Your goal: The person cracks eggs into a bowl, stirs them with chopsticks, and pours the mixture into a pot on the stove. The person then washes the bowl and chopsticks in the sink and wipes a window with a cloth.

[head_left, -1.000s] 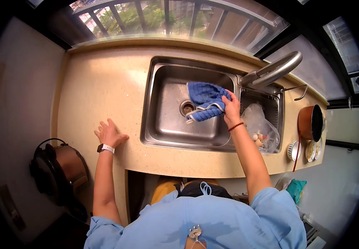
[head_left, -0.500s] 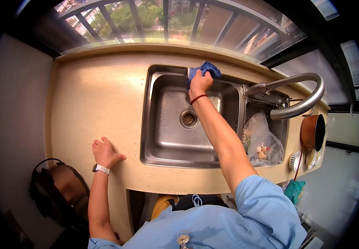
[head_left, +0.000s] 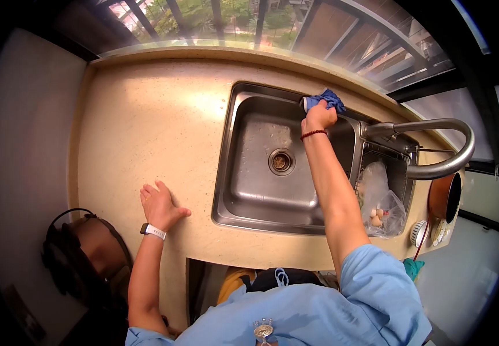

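My right hand (head_left: 321, 115) grips a crumpled blue cloth (head_left: 331, 100) at the back rim of the stainless steel sink (head_left: 255, 199). A dark red bead bracelet circles that wrist, and the forearm reaches across the basin. Flat on the beige countertop (head_left: 128, 127), left of the sink, rests my left hand (head_left: 163, 207) with its thumb and fingers apart and nothing in it. A white-banded watch (head_left: 155, 231) is on the left wrist. Water drops show on the basin floor around the drain (head_left: 281, 162).
The curved faucet (head_left: 442, 124) arches over the smaller right basin, where a clear plastic bag (head_left: 385, 207) of eggs or similar items lies. A brown pot (head_left: 444, 197) and a white slotted container (head_left: 418, 233) stand at far right. A copper-coloured cooker (head_left: 96, 248) sits lower left.
My right hand has slid the blue cloth rightward along the back rim toward the faucet. The view has also shifted a little. My left hand stays on the countertop.
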Demonstrator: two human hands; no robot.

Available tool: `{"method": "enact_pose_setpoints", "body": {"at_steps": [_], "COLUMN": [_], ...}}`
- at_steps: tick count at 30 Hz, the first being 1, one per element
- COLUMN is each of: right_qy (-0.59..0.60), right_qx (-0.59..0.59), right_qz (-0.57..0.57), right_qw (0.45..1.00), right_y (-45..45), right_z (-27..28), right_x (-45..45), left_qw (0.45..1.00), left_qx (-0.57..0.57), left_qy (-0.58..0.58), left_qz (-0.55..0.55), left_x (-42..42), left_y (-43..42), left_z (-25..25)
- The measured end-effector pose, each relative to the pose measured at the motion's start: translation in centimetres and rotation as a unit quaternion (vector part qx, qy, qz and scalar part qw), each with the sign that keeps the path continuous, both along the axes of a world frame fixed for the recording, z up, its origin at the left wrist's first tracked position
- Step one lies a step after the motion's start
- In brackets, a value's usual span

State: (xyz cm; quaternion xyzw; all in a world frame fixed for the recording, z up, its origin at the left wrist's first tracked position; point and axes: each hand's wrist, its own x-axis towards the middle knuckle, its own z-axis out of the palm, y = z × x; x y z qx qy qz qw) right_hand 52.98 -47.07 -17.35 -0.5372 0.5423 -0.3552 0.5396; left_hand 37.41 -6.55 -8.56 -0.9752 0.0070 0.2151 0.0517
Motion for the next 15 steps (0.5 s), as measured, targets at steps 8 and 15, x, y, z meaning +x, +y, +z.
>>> {"method": "enact_pose_setpoints", "body": {"at_steps": [8,15], "right_qy": [0.129,0.015], "right_qx": [-0.215,-0.192], "right_qz": [0.382,0.493], "right_qw": [0.889,0.848], "right_y": [16.0,18.8], "right_z": [-0.9,0.0], "right_x": [4.2,-8.0], "left_qw": [0.998,0.999], "left_qx": [-0.049,-0.037], "left_qy": [0.032,0.026], "left_qz": [0.029,0.031], "left_x": [0.1,0.4], "left_y": [0.3,0.0], "left_z": [0.6,0.3]}}
